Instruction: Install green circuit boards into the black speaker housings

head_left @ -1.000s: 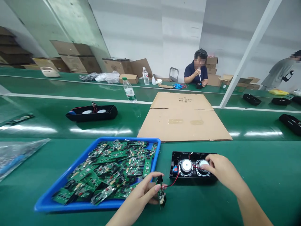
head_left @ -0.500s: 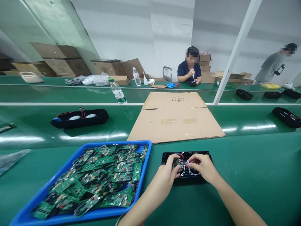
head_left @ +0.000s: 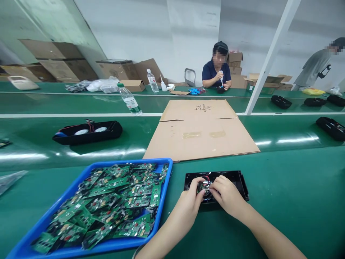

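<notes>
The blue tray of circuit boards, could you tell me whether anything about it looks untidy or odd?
The circuit boards lie heaped at all angles in the blue tray, overlapping, some resting against its rim. None has spilled onto the green table.

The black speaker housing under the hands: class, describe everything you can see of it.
The speaker housing is a shallow, open-topped black tray that looks like plastic. It lies flat on the green table, right of the blue tray and in front of the cardboard sheet. Red and white wires show inside. The left hand and right hand meet over its middle, pinching a small circuit board and hiding most of the interior.
</notes>
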### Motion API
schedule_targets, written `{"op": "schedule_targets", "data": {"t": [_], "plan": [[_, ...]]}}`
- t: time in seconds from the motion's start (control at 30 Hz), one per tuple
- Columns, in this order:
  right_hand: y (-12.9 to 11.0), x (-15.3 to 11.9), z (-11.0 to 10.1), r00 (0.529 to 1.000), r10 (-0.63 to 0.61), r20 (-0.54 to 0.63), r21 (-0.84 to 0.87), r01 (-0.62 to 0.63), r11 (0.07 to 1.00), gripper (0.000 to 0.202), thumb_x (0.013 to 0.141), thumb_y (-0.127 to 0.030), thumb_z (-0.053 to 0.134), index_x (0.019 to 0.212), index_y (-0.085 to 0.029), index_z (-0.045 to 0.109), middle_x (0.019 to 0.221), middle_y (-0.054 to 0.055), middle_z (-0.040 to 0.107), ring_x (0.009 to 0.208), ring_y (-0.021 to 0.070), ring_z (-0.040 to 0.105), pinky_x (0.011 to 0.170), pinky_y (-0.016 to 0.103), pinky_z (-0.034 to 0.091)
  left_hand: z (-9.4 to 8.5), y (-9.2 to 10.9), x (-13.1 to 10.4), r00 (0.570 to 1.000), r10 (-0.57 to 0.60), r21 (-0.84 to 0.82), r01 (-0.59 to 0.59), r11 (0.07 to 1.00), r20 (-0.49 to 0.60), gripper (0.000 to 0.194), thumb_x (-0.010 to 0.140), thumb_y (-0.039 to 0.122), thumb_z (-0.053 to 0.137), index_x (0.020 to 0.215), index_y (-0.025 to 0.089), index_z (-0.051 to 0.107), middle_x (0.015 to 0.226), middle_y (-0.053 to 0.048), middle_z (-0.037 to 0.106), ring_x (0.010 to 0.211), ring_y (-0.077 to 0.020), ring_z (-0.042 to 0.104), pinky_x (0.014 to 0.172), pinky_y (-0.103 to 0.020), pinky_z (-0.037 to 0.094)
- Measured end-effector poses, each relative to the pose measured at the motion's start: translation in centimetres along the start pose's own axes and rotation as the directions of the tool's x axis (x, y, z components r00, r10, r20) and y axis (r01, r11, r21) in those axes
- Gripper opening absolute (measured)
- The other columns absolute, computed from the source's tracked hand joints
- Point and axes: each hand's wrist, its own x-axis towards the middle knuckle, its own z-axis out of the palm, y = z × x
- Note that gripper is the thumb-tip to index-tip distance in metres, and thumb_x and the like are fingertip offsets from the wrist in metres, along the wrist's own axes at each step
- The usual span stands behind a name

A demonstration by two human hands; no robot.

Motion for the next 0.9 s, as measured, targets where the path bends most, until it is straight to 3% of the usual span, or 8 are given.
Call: {"op": "schedule_targets", "data": {"t": [0.17, 0.33, 0.53, 0.67, 0.77, 0.9], "plan": [[-0.7, -0.3, 0.1, 0.986, -0.157, -0.058, -0.346, 0.128, 0.930, 0.026, 0.086, -0.005, 0.038, 0.067, -0.013, 0.055, 0.066, 0.004, 0.048, 0.063, 0.0162, 0.039, 0.056, 0.029, 0.031, 0.1, 0.5, -0.2, 1.000, 0.029, 0.121, -0.029, 0.992, -0.006, 0.032, 0.085, 0.033, 0.033, 0.112, 0.021, 0.045, 0.086, -0.007, 0.062, 0.078, -0.0230, 0.061, 0.071, -0.034, 0.047], [-1.4, -0.5, 0.4, 0.970, -0.223, -0.095, -0.431, 0.162, 0.888, 0.031, 0.082, 0.001, 0.033, 0.065, -0.011, 0.056, 0.065, 0.007, 0.048, 0.062, 0.0174, 0.038, 0.056, 0.030, 0.029, 0.2, 1.1, -0.5, 0.997, 0.069, 0.258, -0.077, 0.963, 0.042, 0.031, 0.087, 0.026, 0.030, 0.114, 0.020, 0.043, 0.094, -0.008, 0.063, 0.082, -0.0246, 0.059, 0.072, -0.035, 0.043], [-0.9, -0.6, 1.0, 0.984, -0.083, -0.160, -0.205, 0.049, 0.978, 0.028, 0.090, -0.013, 0.036, 0.071, -0.013, 0.057, 0.067, 0.004, 0.051, 0.064, 0.0154, 0.040, 0.057, 0.028, 0.031, -0.6, 1.5, -0.7, 0.989, 0.102, 0.221, -0.124, 0.967, 0.111, 0.031, 0.089, 0.026, 0.029, 0.117, 0.021, 0.041, 0.108, -0.008, 0.059, 0.098, -0.0232, 0.056, 0.079, -0.031, 0.041], [-0.8, -0.7, 1.3, 0.984, 0.022, -0.176, -0.063, -0.034, 0.997, 0.029, 0.092, -0.018, 0.035, 0.072, -0.015, 0.055, 0.069, 0.003, 0.053, 0.065, 0.0142, 0.042, 0.058, 0.027, 0.033, -1.0, 1.5, -0.6, 0.984, 0.119, 0.245, -0.149, 0.958, 0.135, 0.032, 0.089, 0.026, 0.029, 0.118, 0.021, 0.041, 0.110, -0.008, 0.058, 0.097, -0.0227, 0.055, 0.079, -0.030, 0.041], [-0.8, -0.6, 1.0, 0.987, 0.078, -0.139, 0.001, -0.079, 0.997, 0.024, 0.091, -0.019, 0.038, 0.074, -0.016, 0.055, 0.070, 0.002, 0.054, 0.066, 0.0142, 0.045, 0.060, 0.027, 0.036, -1.4, 1.7, -0.5, 0.979, 0.120, 0.249, -0.159, 0.955, 0.162, 0.031, 0.089, 0.026, 0.028, 0.117, 0.022, 0.041, 0.108, -0.007, 0.059, 0.094, -0.0223, 0.056, 0.076, -0.030, 0.041], [-0.3, -0.2, -0.1, 0.993, 0.111, -0.043, 0.125, -0.105, 0.987, 0.010, 0.087, -0.017, 0.047, 0.095, -0.017, 0.053, 0.076, 0.001, 0.056, 0.071, 0.0142, 0.050, 0.064, 0.027, 0.040, -2.6, 2.4, -0.4, 0.957, 0.173, 0.228, -0.226, 0.947, 0.232, 0.028, 0.088, 0.025, 0.030, 0.112, 0.023, 0.045, 0.103, -0.003, 0.061, 0.091, -0.0197, 0.057, 0.076, -0.026, 0.041]]}}
